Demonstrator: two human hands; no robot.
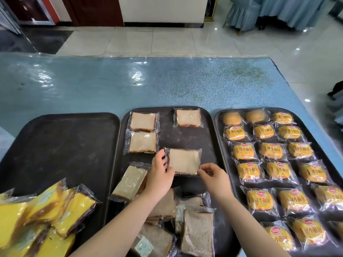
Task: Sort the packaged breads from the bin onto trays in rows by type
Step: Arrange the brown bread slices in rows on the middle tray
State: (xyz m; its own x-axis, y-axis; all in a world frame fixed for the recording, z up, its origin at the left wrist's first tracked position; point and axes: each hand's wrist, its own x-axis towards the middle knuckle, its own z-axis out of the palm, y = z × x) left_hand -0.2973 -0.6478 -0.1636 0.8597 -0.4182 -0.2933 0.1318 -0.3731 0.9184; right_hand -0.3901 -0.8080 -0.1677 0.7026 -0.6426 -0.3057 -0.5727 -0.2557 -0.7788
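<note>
I hold one wrapped slice of brown bread (184,161) over the middle tray (187,135), in the centre of the frame. My left hand (160,174) grips its left edge, thumb on top and fingers curled under the wrapper. My right hand (213,176) pinches its lower right corner between thumb and fingertips. I cannot tell whether the packet touches the tray or sits just above it.

On that tray, three like packets lie flat: two stacked one behind the other at the left (142,121) (142,142), one at the upper right (188,118). Their wrappers are clear, and I can read no writing on them. Another slice packet (130,181) lies tilted beside my left wrist, and a loose heap of the same bread (194,232) fills the tray's near end, at the bottom centre. One packet in the heap shows a pale label (142,246), too blurred to read.

The right tray (220,145) carries rows of small yellow buns (275,168) in clear wrappers. Most bear a red oval logo and the large characters 小面包; the finer print is illegible. Two buns at the far left of the back row show no print.

The left tray (61,143) is bare at its far part, with yellow cake-slice packets (61,206) piled at the lower left corner, without legible writing. All three trays rest on a blue patterned table cover (130,86).
</note>
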